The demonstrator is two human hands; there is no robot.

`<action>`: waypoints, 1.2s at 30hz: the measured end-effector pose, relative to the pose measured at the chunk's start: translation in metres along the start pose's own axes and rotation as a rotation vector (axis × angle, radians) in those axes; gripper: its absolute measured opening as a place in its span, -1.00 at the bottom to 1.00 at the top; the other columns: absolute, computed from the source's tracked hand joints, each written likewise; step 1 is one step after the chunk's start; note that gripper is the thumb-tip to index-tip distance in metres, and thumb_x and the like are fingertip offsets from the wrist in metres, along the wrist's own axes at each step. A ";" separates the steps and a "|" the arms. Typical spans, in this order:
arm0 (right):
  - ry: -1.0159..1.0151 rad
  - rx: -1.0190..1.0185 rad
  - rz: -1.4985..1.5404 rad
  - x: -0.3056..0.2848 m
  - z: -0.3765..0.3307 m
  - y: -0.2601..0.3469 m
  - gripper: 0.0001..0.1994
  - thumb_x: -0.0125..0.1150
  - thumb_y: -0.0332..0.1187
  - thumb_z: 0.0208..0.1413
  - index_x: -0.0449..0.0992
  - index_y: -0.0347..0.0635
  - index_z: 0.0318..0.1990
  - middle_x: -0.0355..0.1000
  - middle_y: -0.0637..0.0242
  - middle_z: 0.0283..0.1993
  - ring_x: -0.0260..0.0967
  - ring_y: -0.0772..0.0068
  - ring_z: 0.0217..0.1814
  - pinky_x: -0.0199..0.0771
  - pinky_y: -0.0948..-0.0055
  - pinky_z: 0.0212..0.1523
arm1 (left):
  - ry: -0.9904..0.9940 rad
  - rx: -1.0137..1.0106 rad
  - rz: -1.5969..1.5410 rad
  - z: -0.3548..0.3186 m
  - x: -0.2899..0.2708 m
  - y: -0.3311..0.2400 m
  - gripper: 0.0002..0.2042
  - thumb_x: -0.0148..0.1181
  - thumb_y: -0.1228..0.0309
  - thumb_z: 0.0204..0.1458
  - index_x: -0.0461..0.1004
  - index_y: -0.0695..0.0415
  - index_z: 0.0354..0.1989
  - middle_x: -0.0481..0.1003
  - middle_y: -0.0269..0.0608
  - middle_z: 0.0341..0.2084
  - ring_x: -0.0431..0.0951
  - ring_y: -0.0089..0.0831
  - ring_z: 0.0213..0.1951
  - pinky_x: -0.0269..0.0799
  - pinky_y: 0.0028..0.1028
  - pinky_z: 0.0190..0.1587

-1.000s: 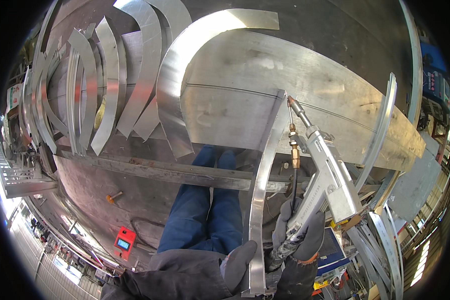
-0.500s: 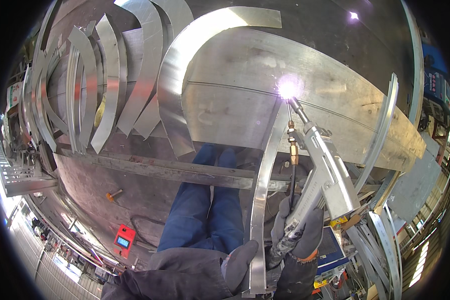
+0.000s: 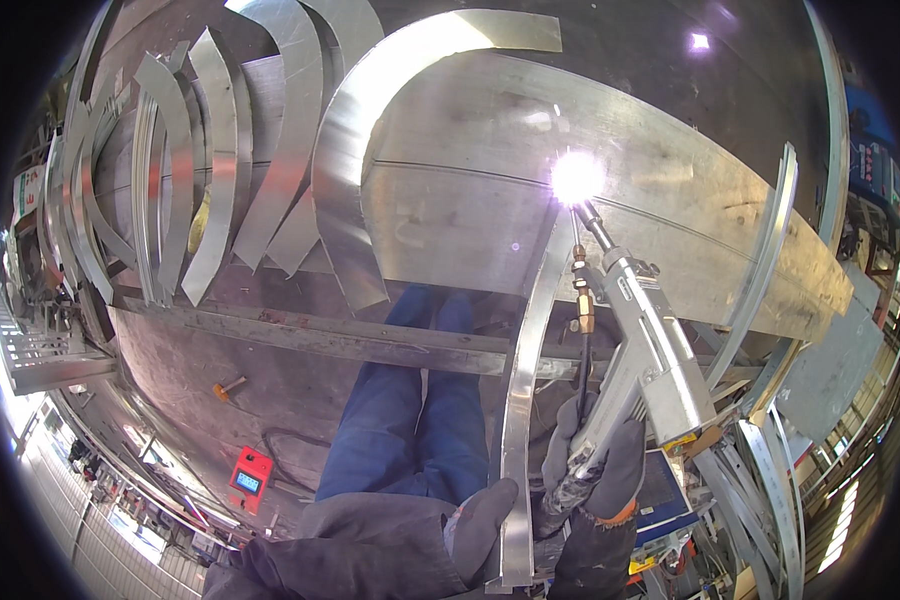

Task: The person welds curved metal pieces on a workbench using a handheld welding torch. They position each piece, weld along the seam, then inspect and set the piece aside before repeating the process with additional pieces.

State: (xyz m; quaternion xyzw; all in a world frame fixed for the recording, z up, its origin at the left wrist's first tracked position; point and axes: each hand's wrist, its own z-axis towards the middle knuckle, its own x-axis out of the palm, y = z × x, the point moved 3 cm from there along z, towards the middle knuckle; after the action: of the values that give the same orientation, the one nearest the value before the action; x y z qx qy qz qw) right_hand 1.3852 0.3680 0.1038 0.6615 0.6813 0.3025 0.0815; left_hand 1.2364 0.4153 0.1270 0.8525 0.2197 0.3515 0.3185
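My right hand (image 3: 618, 472), in a dark grey glove, is closed round the grip of a silver handheld welding gun (image 3: 658, 345). A thin wire-feed tube with a brass fitting (image 3: 585, 312) runs beside its barrel. At the nozzle a white-violet glare hides the weld spot, where the far end of a narrow curved metal strip (image 3: 522, 415) meets a large metal sheet (image 3: 460, 215). My left hand (image 3: 482, 530), gloved too, holds the strip's near end against its left edge, the thumb bent over it.
Several curved metal strips (image 3: 345, 170) stand on the sheet's left part. A bent strip (image 3: 760, 270) rises at right. Crossing my legs is a metal bar (image 3: 300, 335). A red box with a small screen (image 3: 250, 480) and an orange-handled tool (image 3: 228, 388) lie lower left; loose strips (image 3: 745, 500) pile lower right.
The glare at the nozzle has grown larger and whiter. Both hands, the gun and the strip stay nearly in place.
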 end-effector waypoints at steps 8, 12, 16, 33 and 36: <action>-0.037 -0.005 -0.119 -0.004 -0.003 -0.005 -0.26 0.05 0.28 0.25 0.27 -0.38 0.08 0.35 0.10 -0.33 0.34 0.38 -0.68 0.39 0.45 -0.76 | -0.004 -0.011 0.020 0.002 0.009 -0.002 -0.36 0.04 -0.07 0.28 0.21 0.10 0.39 0.48 0.01 0.08 0.59 -0.17 -0.04 0.57 -0.14 -0.04; 0.038 0.011 -0.109 -0.008 -0.004 -0.006 -0.29 0.07 0.24 0.27 0.28 -0.39 0.07 0.38 0.03 -0.29 0.35 0.36 -0.67 0.41 0.43 -0.74 | -0.004 -0.020 0.023 0.003 0.010 -0.002 -0.35 0.04 -0.07 0.28 0.21 0.10 0.40 0.47 0.01 0.09 0.59 -0.17 -0.03 0.56 -0.14 -0.03; -0.009 -0.031 -0.072 -0.010 -0.011 -0.008 -0.36 0.08 0.11 0.31 0.23 -0.30 0.25 0.40 -0.03 -0.20 0.39 0.29 -0.59 0.45 0.42 -0.68 | 0.001 -0.027 0.027 0.003 0.011 -0.003 -0.34 0.04 -0.08 0.28 0.20 0.11 0.40 0.47 0.01 0.10 0.58 -0.17 -0.03 0.55 -0.15 -0.01; -0.124 -0.005 -0.179 -0.038 -0.029 -0.025 -0.30 0.10 0.09 0.31 0.15 -0.24 0.39 0.44 -0.04 -0.13 0.43 0.24 -0.56 0.48 0.37 -0.66 | 0.003 -0.044 0.034 -0.006 0.001 -0.008 -0.32 0.04 -0.10 0.27 0.18 0.12 0.41 0.45 0.00 0.14 0.56 -0.18 0.01 0.52 -0.16 0.04; -0.110 0.012 -0.170 -0.041 -0.031 -0.027 -0.31 0.11 0.09 0.31 0.17 -0.28 0.36 0.44 -0.02 -0.13 0.44 0.27 -0.50 0.50 0.38 -0.59 | 0.002 -0.046 0.035 -0.007 0.002 -0.008 -0.31 0.04 -0.10 0.27 0.18 0.13 0.42 0.45 0.00 0.14 0.56 -0.18 0.02 0.51 -0.16 0.05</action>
State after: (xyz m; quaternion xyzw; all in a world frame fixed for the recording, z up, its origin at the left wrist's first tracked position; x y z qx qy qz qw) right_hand 1.3510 0.3208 0.1028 0.6173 0.7315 0.2535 0.1402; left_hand 1.2312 0.4250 0.1256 0.8483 0.1968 0.3628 0.3317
